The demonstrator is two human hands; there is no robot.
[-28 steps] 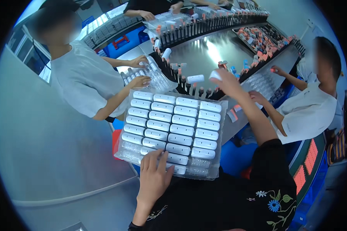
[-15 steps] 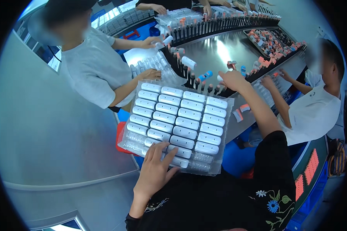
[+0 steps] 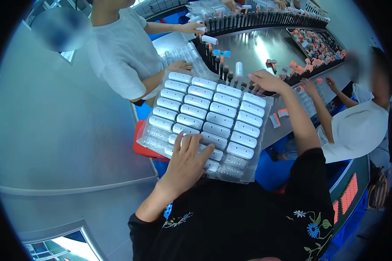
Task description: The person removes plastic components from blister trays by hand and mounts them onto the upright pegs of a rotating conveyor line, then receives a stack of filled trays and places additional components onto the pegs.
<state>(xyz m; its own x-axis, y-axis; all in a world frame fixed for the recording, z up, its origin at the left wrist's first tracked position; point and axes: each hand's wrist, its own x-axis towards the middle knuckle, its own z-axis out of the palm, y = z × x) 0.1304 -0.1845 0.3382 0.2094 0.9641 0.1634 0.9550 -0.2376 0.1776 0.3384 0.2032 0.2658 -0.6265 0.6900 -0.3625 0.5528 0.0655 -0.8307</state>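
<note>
— What is held by the left hand (image 3: 188,160)?

— A clear plastic blister tray (image 3: 207,117) filled with rows of white oblong cases is pressed down by it. The fingers are spread flat over the near edge of the tray, and nothing is gripped between them.

— And the right hand (image 3: 265,81)?

— It is stretched out beyond the far edge of the tray, to the rack of dark upright pegs (image 3: 231,76) that runs along the metal bench (image 3: 265,48). The fingers are curled downward over the pegs; whether anything is pinched between them cannot be told. A white tube (image 3: 238,69) is seen standing on a peg just left of that hand.

— Where is the tray placed?

— It lies between the two hands, tilted, with its far edge against the bench and its near edge under the left palm. An orange-red box (image 3: 142,145) is partly covered by the tray's left corner.

— Are others seen nearby?

— A person in a grey shirt (image 3: 119,52) is seen beyond the left hand, at a second clear tray (image 3: 183,54). Another person in a white shirt (image 3: 357,130) is seated to the right of the right hand, with hands laid on a tray (image 3: 311,98) of their own. Orange and white parts (image 3: 315,43) are heaped in a bin further along the bench.
</note>
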